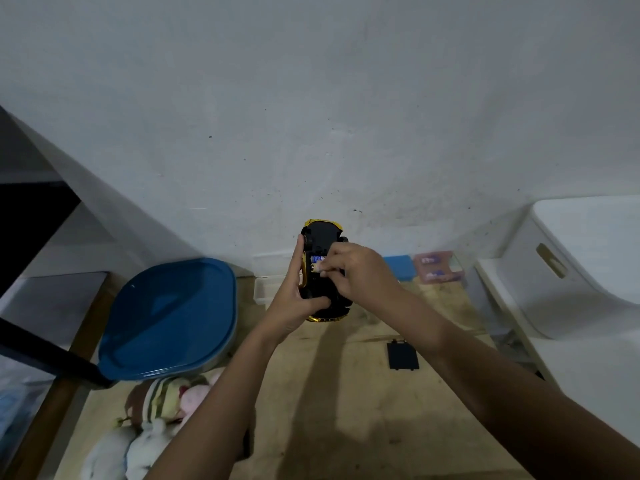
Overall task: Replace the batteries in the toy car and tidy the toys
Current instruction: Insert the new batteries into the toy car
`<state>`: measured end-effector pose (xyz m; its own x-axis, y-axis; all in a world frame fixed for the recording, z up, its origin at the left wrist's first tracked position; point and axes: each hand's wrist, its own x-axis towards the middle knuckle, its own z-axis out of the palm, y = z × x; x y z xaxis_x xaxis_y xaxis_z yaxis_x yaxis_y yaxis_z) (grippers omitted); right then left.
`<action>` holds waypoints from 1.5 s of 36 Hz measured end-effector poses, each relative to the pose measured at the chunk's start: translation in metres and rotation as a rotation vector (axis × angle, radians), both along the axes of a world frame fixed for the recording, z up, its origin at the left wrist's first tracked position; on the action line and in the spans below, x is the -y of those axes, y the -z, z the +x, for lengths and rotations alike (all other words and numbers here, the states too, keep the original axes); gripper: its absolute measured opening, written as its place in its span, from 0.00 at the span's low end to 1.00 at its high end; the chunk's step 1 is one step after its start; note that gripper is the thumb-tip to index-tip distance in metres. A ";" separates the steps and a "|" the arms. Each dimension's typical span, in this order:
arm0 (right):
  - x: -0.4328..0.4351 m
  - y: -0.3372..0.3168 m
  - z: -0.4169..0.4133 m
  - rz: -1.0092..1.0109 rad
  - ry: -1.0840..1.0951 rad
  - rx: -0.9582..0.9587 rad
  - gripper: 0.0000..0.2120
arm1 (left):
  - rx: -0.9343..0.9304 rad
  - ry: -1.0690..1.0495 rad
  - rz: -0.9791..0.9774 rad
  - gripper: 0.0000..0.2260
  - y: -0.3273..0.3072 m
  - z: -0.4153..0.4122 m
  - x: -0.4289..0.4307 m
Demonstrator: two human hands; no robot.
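A yellow toy car (320, 233) is held upside down above the wooden table, its black underside facing me. My left hand (296, 299) grips the car along its left side and near end. My right hand (349, 271) pinches a battery (316, 268) at the open battery compartment, where another blue battery (317, 259) lies. The black battery cover (402, 355) lies flat on the table to the right, below my right forearm.
A blue-lidded container (166, 320) stands at the left. Soft toys (162, 414) lie at the near left. A clear plastic box (266, 285) sits behind the car. Blue and pink boxes (433, 268) line the wall. A white bin (581, 268) stands at the right.
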<state>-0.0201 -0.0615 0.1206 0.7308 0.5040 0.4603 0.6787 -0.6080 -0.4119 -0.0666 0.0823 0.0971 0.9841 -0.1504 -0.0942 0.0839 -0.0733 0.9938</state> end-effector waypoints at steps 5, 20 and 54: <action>-0.001 -0.007 0.002 -0.052 0.013 -0.009 0.05 | 0.019 0.036 -0.001 0.46 -0.007 0.002 -0.004; -0.021 -0.030 0.000 0.491 0.244 -0.466 0.31 | 0.136 -0.082 -0.227 0.47 -0.015 0.006 -0.018; -0.023 -0.012 0.013 0.455 0.218 -0.447 0.29 | 0.087 0.063 -0.229 0.50 -0.011 0.014 -0.011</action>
<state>-0.0069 -0.0388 0.1322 0.9635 0.1502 0.2217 0.2649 -0.4113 -0.8722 -0.0524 0.0936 0.1082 0.9751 -0.2192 0.0336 0.0002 0.1523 0.9883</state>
